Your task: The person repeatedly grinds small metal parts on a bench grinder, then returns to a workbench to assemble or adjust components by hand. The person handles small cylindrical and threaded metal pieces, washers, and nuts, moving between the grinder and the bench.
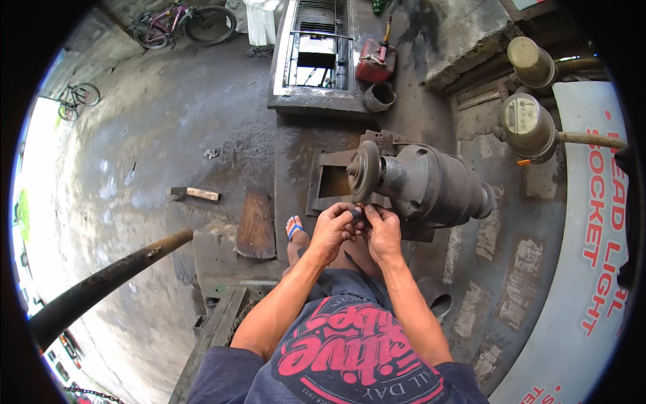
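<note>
Just below the wheel of a bench grinder, my two hands meet in front of my body. My left hand (pixel 328 233) is closed, fingers pinching a small dark metal piece (pixel 356 213). My right hand (pixel 384 233) is closed too, its thumb and fingers pressed at the other end of that piece. The piece is mostly hidden by my fingers, so its kind does not show. Above my hands is the round grinding wheel (pixel 365 170), joined to a big grey motor body (pixel 433 185). Whether the piece touches the wheel cannot be told.
A hammer (pixel 200 194) and a wooden board (pixel 256 225) lie to the left. A thick dark pole (pixel 114 288) slants in at lower left. Farther off stand a red fuel can (pixel 375 62), a bucket (pixel 379 97) and a bicycle (pixel 182 23). Electric meters (pixel 529 126) and a signboard (pixel 585 195) line the right.
</note>
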`<control>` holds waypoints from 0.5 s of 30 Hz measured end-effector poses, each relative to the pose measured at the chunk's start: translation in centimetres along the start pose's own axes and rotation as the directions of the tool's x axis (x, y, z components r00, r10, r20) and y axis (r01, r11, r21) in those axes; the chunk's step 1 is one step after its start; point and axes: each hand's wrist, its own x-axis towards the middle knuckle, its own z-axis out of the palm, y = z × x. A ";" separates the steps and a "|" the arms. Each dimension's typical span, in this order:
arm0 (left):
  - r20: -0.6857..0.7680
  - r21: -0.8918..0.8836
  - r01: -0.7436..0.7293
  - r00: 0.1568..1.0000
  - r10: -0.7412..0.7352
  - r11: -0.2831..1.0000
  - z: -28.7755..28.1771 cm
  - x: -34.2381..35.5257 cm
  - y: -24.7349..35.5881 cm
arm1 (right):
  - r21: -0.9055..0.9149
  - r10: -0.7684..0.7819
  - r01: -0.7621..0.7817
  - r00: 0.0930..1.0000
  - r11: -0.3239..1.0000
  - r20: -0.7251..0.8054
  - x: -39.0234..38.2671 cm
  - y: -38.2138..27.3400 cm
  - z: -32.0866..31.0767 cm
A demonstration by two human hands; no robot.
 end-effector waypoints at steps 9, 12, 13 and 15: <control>-0.154 0.010 -0.143 0.978 0.143 0.990 1.1 1.1 -0.2 | 0.231 0.039 -0.057 0.996 0.971 0.082 1.6 1.1 -0.7; -0.199 0.015 -0.166 0.966 0.165 0.986 1.2 1.0 -0.4 | 0.230 0.046 -0.064 0.995 0.971 0.085 1.7 1.4 -0.6; -0.217 0.014 -0.162 0.963 0.162 0.987 1.2 0.9 -0.5 | 0.229 0.049 -0.067 0.995 0.971 0.085 1.7 1.6 -0.6; -0.223 0.046 -0.178 0.957 0.183 0.983 1.1 0.8 -0.4 | 0.268 0.050 -0.074 0.994 0.961 0.094 1.6 1.9 -0.5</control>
